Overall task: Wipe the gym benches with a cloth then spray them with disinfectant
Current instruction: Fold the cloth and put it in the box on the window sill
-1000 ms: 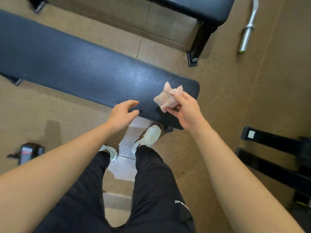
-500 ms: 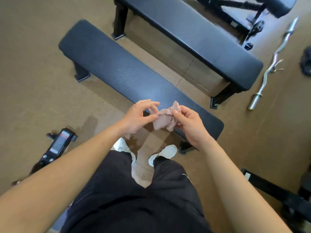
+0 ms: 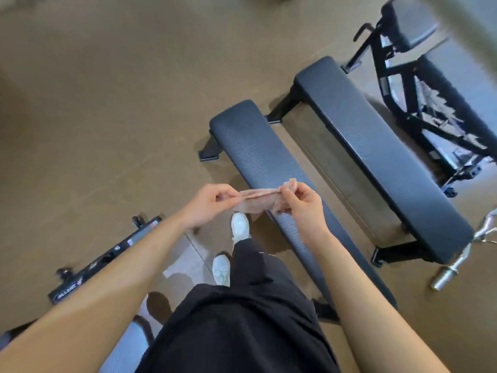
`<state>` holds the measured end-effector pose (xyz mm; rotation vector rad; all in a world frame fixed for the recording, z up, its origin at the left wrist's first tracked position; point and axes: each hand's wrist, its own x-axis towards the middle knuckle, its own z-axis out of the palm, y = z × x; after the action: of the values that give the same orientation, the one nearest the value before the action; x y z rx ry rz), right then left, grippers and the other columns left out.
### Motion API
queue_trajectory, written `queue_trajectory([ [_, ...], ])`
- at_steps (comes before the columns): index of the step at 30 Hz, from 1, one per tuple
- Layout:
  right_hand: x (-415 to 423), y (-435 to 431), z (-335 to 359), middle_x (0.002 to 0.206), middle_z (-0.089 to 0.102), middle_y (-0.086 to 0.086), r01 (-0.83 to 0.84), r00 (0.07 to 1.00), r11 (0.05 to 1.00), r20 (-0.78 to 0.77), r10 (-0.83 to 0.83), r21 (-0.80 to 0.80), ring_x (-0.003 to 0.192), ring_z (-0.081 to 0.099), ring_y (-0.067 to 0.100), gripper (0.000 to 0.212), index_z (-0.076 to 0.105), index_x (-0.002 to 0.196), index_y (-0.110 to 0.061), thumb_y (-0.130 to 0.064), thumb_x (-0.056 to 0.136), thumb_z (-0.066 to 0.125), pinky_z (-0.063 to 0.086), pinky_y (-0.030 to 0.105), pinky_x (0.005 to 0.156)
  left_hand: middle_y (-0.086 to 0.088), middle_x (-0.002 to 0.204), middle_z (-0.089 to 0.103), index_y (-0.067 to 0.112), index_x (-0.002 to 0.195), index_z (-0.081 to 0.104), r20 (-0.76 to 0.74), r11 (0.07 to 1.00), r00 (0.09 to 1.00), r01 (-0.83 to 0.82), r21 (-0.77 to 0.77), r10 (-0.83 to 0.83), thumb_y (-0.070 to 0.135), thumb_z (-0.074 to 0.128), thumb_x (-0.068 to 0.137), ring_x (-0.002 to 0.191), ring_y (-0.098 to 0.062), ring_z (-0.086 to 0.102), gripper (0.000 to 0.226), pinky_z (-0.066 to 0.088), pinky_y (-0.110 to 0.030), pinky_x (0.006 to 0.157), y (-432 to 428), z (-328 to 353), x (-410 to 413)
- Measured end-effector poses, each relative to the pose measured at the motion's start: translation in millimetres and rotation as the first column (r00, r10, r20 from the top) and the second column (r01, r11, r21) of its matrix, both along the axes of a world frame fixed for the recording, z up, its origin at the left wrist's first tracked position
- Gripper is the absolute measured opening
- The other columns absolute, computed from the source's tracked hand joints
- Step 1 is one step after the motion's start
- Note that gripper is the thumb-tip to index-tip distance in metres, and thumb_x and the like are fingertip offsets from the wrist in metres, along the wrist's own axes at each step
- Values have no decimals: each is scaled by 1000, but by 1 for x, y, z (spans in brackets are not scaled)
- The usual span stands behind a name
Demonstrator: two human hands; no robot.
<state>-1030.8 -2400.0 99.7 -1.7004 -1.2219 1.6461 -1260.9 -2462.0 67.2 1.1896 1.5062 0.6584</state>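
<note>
A pale pink cloth (image 3: pixel 255 201) is stretched between my two hands in front of me. My left hand (image 3: pixel 212 204) pinches its left end and my right hand (image 3: pixel 301 204) pinches its right end. Both hands hover above the floor beside the near black bench (image 3: pixel 258 154), which runs from the upper middle down to my right. A second black bench (image 3: pixel 376 154) lies parallel to it, farther right. No spray bottle is in view.
A black adjustable bench frame (image 3: pixel 430 103) stands at the upper right. A chrome barbell end (image 3: pixel 446 273) lies on the floor at the right. A black bench base (image 3: pixel 105 257) lies at my left. My white shoes (image 3: pixel 239 224) stand on brown floor.
My left hand joined the right on the cloth and both pulled it out flat. My view swung so the benches now run away from me at the right.
</note>
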Motion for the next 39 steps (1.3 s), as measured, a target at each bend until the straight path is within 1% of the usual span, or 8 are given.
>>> queue_trajectory([
  [3, -46, 44, -7, 83, 69, 26, -24, 999, 1000, -21, 24, 9, 75, 65, 47, 25, 69, 80, -19, -25, 102, 61, 58, 61, 78, 16, 78, 70, 0, 102, 76, -15, 996, 998, -58, -65, 57, 6, 70, 95, 70, 8, 59, 11, 42, -8, 69, 15, 2, -44],
  [9, -141, 152, -35, 76, 65, 29, -85, 990, 996, -110, 83, -21, 67, 63, 32, 16, 66, 87, -2, -13, 97, 64, 58, 57, 77, 24, 70, 69, 11, 96, 75, -101, 974, 983, -167, -154, 153, 10, 70, 96, 67, 8, 59, 5, 44, -8, 66, 90, 3, -129],
  [13, -197, 222, -33, 65, 66, 23, -141, 977, 990, -167, 134, -29, 61, 60, 32, 16, 60, 85, 0, -5, 100, 59, 58, 36, 61, 14, 79, 73, 13, 94, 75, -117, 924, 935, -351, -152, 336, 16, 70, 96, 69, 6, 62, 6, 46, -8, 69, 150, 14, -182],
  [21, -293, 347, -21, 57, 67, 9, -82, 987, 996, -145, 75, -39, 51, 63, 22, 5, 59, 96, 1, -1, 100, 57, 57, 31, 56, 9, 87, 78, 13, 100, 77, 53, 796, 799, -588, -144, 600, 10, 71, 95, 80, -2, 69, 9, 58, -18, 76, 278, 31, -272],
  [23, -318, 377, -23, 64, 68, 25, -61, 990, 997, -128, 55, -40, 55, 63, 39, 8, 59, 96, 2, -5, 98, 59, 59, 46, 60, 6, 86, 77, 14, 98, 76, 129, 787, 777, -598, -151, 616, 9, 72, 93, 79, -5, 69, 8, 59, -20, 75, 318, 29, -297],
  [26, -353, 423, -37, 78, 70, 29, 57, 998, 998, -16, -57, -25, 66, 66, 44, 8, 64, 90, -2, -9, 93, 66, 57, 61, 70, 4, 89, 77, 16, 98, 75, 217, 817, 787, -552, -169, 577, 9, 73, 92, 82, -8, 69, 9, 58, -22, 77, 381, 18, -342],
  [33, -441, 501, -33, 74, 66, 4, 238, 956, 971, 177, -233, -5, 72, 58, 16, 13, 68, 80, -10, -11, 92, 69, 49, 32, 68, -5, 90, 79, 16, 94, 79, 74, 939, 942, -316, -137, 327, 13, 77, 91, 77, -9, 66, 5, 53, -21, 72, 518, -16, -461],
  [39, -485, 575, -11, 75, 64, 3, 373, 907, 928, 203, -368, 15, 70, 57, 14, 8, 70, 86, -8, -11, 93, 67, 50, 26, 60, 4, 74, 68, 15, 89, 77, 39, 986, 989, -140, -92, 144, 15, 77, 91, 63, -1, 55, 2, 44, -18, 62, 662, -12, -510],
])
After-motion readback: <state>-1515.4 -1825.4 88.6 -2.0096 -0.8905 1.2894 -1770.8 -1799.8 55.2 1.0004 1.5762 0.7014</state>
